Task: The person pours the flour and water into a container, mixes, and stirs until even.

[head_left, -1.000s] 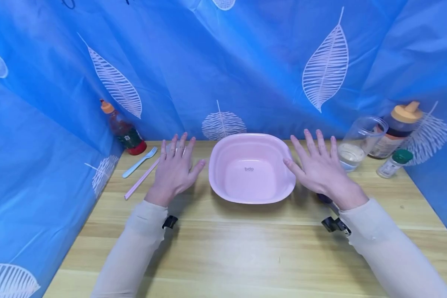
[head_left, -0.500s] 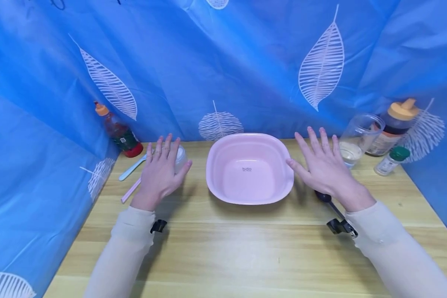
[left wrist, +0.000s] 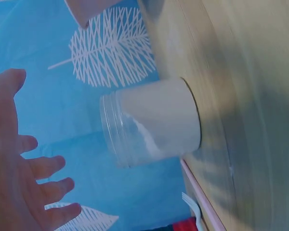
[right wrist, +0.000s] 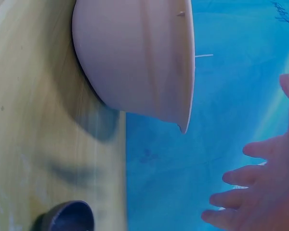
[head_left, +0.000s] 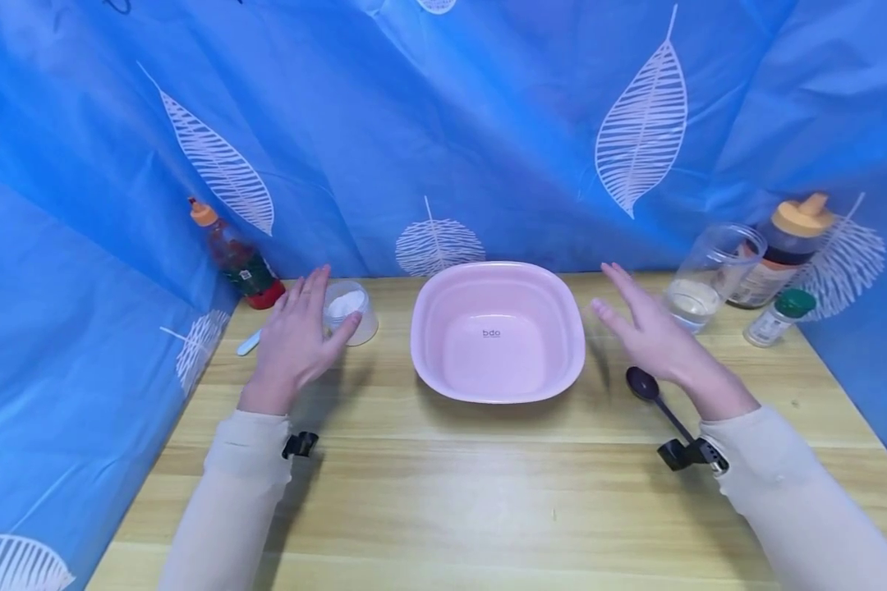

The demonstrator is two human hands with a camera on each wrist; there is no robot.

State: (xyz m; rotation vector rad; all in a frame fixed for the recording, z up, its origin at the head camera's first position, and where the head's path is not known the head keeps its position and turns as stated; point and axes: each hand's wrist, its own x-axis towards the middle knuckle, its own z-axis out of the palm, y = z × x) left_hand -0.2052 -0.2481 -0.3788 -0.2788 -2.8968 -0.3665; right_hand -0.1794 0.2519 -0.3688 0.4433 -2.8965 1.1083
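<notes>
My left hand (head_left: 296,341) hovers above the table's left side, fingers straight and holding nothing. Just right of it stands a clear jar (head_left: 364,322) of white powder; in the left wrist view the jar (left wrist: 159,120) is apart from the fingers. A pink basin (head_left: 498,394) sits mid-table between both hands. Right of the basin, my right hand (head_left: 661,345) is held in the air on edge, fingers extended, gripping nothing. Below that hand lies a dark spoon (head_left: 641,384), its handle end hidden by the wrist mount. The basin (right wrist: 135,57) also fills the right wrist view's top.
At the back left stands a sauce bottle (head_left: 244,267) with a pale blue fork (head_left: 248,343) mostly behind the hand. A pink stick (left wrist: 204,197) lies beside it. Back right hold a clear cup (head_left: 698,295) with some contents, a dark sauce bottle (head_left: 772,258) and a green-capped shaker (head_left: 776,320).
My left hand has moved left and tilted, uncovering the powder jar and covering the pink stick. My right hand has shifted slightly right and turned on edge, exposing the dark spoon.
</notes>
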